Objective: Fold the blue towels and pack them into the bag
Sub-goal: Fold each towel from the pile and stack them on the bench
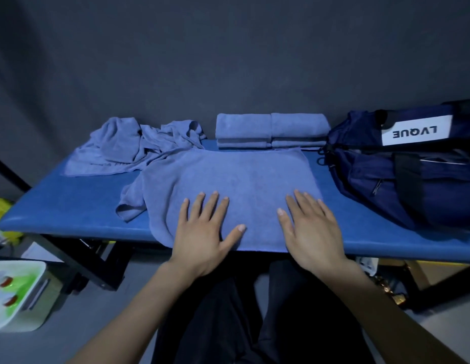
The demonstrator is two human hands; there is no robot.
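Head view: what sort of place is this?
Probably a makeshift recording or work station, not a home: a blue padded table on a black frame, a dark fabric backdrop, and boxes and clutter on the floor.

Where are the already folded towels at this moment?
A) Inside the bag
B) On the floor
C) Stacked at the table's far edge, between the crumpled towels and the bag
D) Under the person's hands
C: the folded towels sit in stacks at the far edge, crumpled towels to their left, bag to their right.
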